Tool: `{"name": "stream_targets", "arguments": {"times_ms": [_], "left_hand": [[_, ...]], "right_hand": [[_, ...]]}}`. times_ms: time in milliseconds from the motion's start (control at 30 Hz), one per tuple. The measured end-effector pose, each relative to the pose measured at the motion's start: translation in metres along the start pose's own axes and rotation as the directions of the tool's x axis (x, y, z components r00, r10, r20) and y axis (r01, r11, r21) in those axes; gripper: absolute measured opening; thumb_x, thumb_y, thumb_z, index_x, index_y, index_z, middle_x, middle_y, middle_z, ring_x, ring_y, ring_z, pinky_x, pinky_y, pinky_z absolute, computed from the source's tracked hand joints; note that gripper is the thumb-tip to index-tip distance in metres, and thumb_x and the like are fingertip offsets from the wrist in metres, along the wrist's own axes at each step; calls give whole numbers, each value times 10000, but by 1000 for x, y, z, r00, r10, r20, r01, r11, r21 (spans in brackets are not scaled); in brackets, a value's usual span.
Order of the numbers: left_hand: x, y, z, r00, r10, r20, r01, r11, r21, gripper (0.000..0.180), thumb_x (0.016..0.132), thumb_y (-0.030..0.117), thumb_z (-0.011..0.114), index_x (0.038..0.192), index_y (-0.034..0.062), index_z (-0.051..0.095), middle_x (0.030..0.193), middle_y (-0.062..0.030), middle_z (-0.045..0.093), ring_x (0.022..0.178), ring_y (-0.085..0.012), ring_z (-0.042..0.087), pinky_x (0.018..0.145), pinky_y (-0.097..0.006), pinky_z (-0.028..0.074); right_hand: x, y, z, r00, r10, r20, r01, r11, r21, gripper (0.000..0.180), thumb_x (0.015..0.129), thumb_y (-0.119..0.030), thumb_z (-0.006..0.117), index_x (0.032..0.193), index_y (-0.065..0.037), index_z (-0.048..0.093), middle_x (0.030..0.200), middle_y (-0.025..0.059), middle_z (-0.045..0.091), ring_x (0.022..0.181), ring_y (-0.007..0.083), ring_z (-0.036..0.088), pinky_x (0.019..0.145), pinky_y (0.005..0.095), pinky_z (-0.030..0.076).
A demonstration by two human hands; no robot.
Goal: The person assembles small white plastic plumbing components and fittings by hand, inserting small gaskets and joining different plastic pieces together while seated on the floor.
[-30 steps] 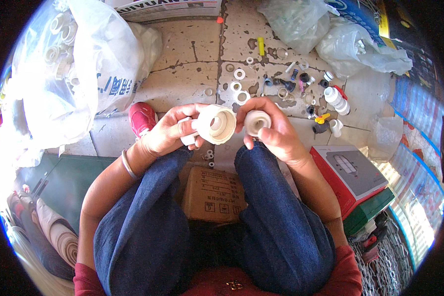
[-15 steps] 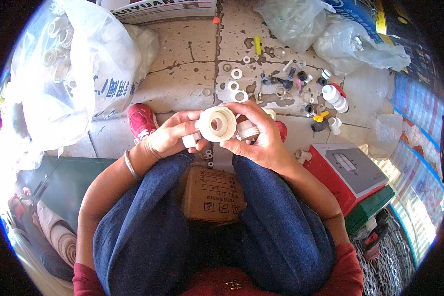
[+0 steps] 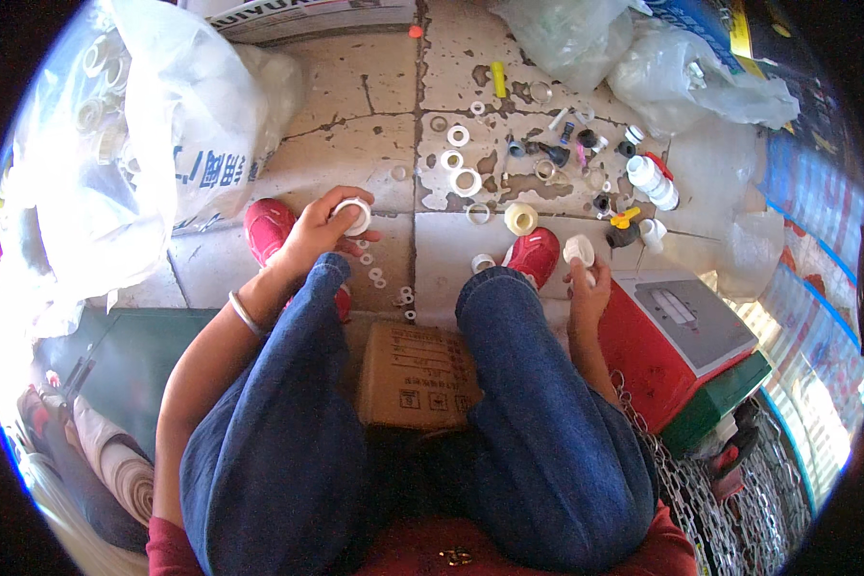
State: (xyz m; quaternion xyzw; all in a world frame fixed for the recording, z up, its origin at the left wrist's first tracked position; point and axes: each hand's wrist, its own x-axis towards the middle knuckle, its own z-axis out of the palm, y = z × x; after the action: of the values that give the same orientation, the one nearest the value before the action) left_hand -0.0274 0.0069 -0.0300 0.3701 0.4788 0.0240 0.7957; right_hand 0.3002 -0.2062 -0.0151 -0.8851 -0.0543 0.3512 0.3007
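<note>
My left hand [image 3: 322, 230] is above my left shoe, its fingers closed round a white plastic ring [image 3: 354, 217] like a pipe union nut. Off to the right, beyond my right knee, my right hand [image 3: 588, 290] grips a white plastic pipe fitting [image 3: 578, 252]; the fingers partly cover its lower part. Between the hands, a cream pipe fitting [image 3: 520, 219] sits on the floor against my right shoe [image 3: 534, 257]. A smaller white fitting [image 3: 483, 262] lies beside that shoe. Several small white rings [image 3: 378, 278] are scattered near my left hand.
White washers [image 3: 466, 182] and black, yellow and white plumbing parts [image 3: 627, 219] are spread over the tiles ahead. A clear bag of fittings [image 3: 211, 106] stands at the left. A cardboard box [image 3: 418, 374] is between my legs; a red box [image 3: 677, 336] and chains [image 3: 758, 518] lie right.
My hands were together holding white fittings; they have moved apart, left hand to the left, right hand to the right. The cream fitting now shows plainly on the floor by my right shoe.
</note>
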Motion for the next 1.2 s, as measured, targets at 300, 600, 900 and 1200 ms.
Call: {"name": "stream_targets", "arguments": {"times_ms": [300, 600, 900, 1200], "left_hand": [[7, -11, -1, 1000, 4, -5, -3, 994, 108, 230, 958, 168, 416, 1154, 75, 490, 882, -52, 582, 752, -135, 646, 506, -199, 485], [15, -29, -8, 998, 35, -43, -35, 999, 4, 271, 931, 111, 443, 1201, 91, 460, 1094, -53, 536, 874, -200, 640, 621, -246, 526], [6, -14, -10, 997, -53, 60, 41, 983, 180, 295, 898, 135, 479, 1184, 63, 460, 994, -81, 572, 800, -193, 651, 585, -234, 520], [-3, -19, -24, 996, -82, 19, 76, 972, 224, 286, 891, 138, 509, 1161, 55, 464, 996, -91, 558, 805, -218, 656, 580, -240, 528]], "right_hand": [[30, 137, -15, 882, -415, -222, 347, 893, -287, 482, 795, -71, 659, 1216, 4, 438, 1035, 121, 554, 921, 201, 540, 791, 302, 457], [-20, 82, -4, 958, 6, -287, 1, 1000, 21, 344, 781, -107, 671, 1076, -18, 518, 943, 106, 585, 761, 171, 571, 651, 285, 476], [-57, 22, 29, 970, -177, 164, 149, 974, 173, 212, 785, -110, 632, 986, -56, 592, 896, 59, 604, 822, 157, 567, 724, 281, 466], [-83, 106, -46, 999, 8, 51, 28, 746, -666, 572, 707, -145, 638, 1246, -127, 445, 1118, 111, 551, 1022, 302, 550, 804, 402, 460]]}}
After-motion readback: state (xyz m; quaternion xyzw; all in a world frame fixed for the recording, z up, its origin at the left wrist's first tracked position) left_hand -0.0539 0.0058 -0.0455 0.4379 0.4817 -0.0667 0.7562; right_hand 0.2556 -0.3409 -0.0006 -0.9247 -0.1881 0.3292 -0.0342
